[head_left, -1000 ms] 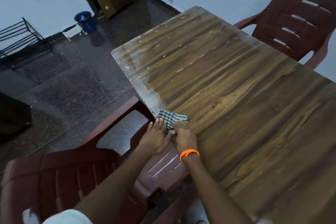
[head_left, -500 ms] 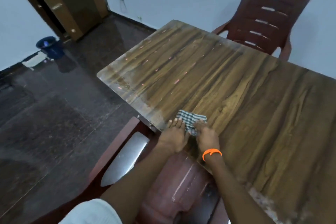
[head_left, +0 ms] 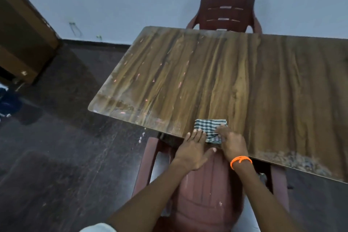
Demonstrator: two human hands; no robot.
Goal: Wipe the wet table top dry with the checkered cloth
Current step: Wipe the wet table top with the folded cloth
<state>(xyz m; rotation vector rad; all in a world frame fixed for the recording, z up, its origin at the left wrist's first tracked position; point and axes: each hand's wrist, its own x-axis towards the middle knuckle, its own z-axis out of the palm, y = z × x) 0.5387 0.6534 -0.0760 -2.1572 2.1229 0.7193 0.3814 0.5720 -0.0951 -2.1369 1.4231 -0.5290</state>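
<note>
Cloth: the checkered cloth (head_left: 210,131) lies folded on the tabletop (head_left: 244,90), right at the near edge and closer to the left near corner than to the right side.
Left hand: the left hand (head_left: 194,149) lies flat, fingers straight and together, their tips on the left part of the cloth; the palm and thumb hang past the near edge, over the chair below.
Right hand: the right hand (head_left: 232,142) rests on the right part of the cloth with fingers bent down onto it; whether its grip closes round the fabric or only presses it cannot be told. An orange wristband (head_left: 241,160) sits on that wrist.
Edges: the near edge runs slanting from the rounded left near corner down to the right; the left edge runs back toward the wall; the far edge meets the back of a second chair.
Surface: pale, dull patches show along the left edge and near the left near corner, and a mottled strip lies on the near edge right of the hands.
Open room: the whole wood-grain surface beyond and to the right of the cloth carries nothing else.
Chairs: a dark red plastic chair (head_left: 203,194) stands under the near edge, beneath the arms; another (head_left: 227,3) stands against the wall at the far edge.
Floor: dark floor (head_left: 56,156) lies open to the left of the tabletop.
</note>
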